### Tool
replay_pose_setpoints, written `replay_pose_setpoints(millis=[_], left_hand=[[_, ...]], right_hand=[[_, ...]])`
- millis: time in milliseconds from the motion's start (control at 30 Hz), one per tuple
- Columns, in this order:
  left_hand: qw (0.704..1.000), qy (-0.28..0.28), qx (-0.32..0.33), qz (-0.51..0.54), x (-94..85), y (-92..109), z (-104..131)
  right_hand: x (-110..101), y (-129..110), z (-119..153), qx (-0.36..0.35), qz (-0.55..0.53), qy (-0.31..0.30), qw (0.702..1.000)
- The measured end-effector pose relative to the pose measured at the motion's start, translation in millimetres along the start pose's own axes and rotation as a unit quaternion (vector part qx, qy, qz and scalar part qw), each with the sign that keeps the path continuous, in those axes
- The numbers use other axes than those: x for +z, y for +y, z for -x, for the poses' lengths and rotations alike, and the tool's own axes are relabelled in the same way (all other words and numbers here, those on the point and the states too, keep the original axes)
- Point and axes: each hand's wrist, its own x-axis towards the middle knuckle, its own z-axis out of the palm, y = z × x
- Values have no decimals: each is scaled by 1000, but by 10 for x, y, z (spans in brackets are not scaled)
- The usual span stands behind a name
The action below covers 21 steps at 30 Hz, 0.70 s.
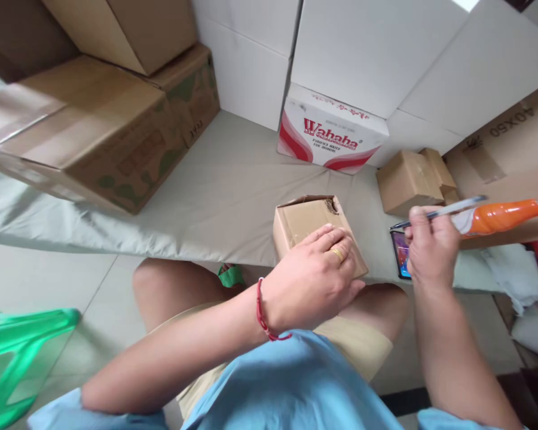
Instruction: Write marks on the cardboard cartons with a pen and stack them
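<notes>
A small brown cardboard box (302, 220) with a torn hole near its far corner sits at the front edge of the covered table. My left hand (316, 272), with a ring and a red bracelet at the wrist, lies flat on its top, fingers extended. Off to the right, my right hand (433, 248) is raised and pinches a pen (448, 208), its tip pointing left. A phone (401, 254) with a lit screen lies below the pen tip, partly covered by that hand. Just beyond the right hand is an orange bottle (502, 216).
Large cartons (130, 149) are stacked at the left. A white Wahaha carton (332, 131) stands at the back before white boxes (358, 54). Smaller brown boxes (407, 179) sit back right, near a big carton (515, 143). A green plastic stool (27, 340) stands on the floor, left.
</notes>
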Motion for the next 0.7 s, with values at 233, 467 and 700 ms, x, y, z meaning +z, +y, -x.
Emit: replay_pose_setpoints(millis=[233,467,700], left_hand=[[985,172,10,9,-318,-10,295],[930,164,-306,118,-231,-170,1300],[940,64,-270,198,98,-408,1620]], right_hand=[[79,1056,-99,147,221,-266,926],[400,1449,-202,132,209,-255,935],[-102,1669,-149,143,212,-120,959]])
